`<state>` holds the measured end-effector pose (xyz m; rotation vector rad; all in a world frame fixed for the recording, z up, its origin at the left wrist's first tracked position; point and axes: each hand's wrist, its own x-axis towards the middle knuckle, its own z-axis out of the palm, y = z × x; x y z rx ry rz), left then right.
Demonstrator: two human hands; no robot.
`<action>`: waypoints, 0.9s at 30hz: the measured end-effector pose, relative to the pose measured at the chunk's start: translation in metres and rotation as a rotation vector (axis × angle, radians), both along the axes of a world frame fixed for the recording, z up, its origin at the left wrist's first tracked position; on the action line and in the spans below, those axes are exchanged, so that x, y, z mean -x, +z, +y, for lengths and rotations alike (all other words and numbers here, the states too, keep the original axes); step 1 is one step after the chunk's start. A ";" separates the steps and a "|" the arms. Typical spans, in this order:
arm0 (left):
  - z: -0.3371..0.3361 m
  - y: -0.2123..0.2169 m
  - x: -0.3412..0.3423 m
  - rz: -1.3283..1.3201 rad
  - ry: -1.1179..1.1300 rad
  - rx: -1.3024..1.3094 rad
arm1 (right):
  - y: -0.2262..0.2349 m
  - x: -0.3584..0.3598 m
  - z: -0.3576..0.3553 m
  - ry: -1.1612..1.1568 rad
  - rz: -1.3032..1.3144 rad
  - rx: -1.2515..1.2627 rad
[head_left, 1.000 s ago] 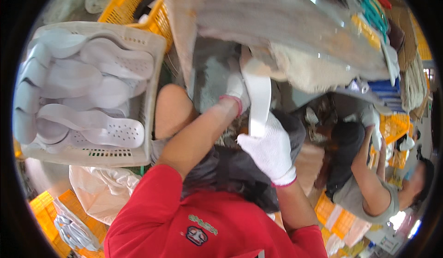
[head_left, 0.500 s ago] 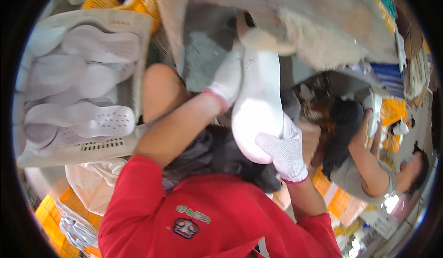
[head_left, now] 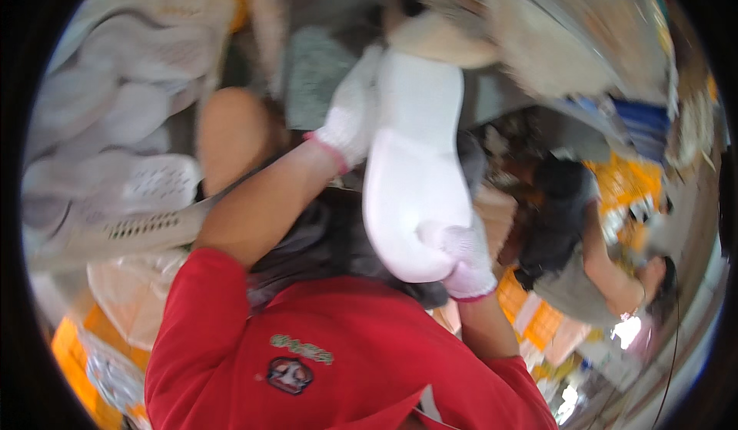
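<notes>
A white shoe sole (head_left: 415, 176) lies lengthwise between my hands, above my lap. My right hand (head_left: 465, 253), in a white knitted glove, is closed on its wide near end, thumb across the upper face. Along the sole's far left edge is my gloved left hand (head_left: 350, 119); its fingers seem wrapped round that edge, though their tips are hidden. The sole's far end reaches a beige rounded pad (head_left: 442, 39), and I cannot tell whether they touch.
To the left stands a pale plastic crate (head_left: 146, 234) holding several white soles (head_left: 154, 180), some perforated. A worn, cloth-covered surface (head_left: 561, 38) overhangs at the far right. Another person (head_left: 576, 276) sits at the right, near orange crates (head_left: 626, 180). My bare knee (head_left: 234, 134) is beside the crate.
The whole view has shifted, with most things sitting further left and blurred. The sole's upper face has turned more toward me. Both hands keep hold of it.
</notes>
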<state>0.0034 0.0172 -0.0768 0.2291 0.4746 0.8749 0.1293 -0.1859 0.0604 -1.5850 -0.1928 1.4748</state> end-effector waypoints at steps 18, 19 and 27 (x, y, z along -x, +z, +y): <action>0.014 -0.006 -0.003 1.343 0.182 -1.081 | -0.014 -0.009 0.006 0.341 -0.433 -0.430; 0.007 -0.003 0.000 1.147 0.185 -0.734 | -0.005 -0.004 0.005 0.207 -0.105 -0.333; 0.007 -0.008 -0.018 0.775 0.166 -0.849 | 0.000 0.014 0.012 -0.269 0.614 -0.348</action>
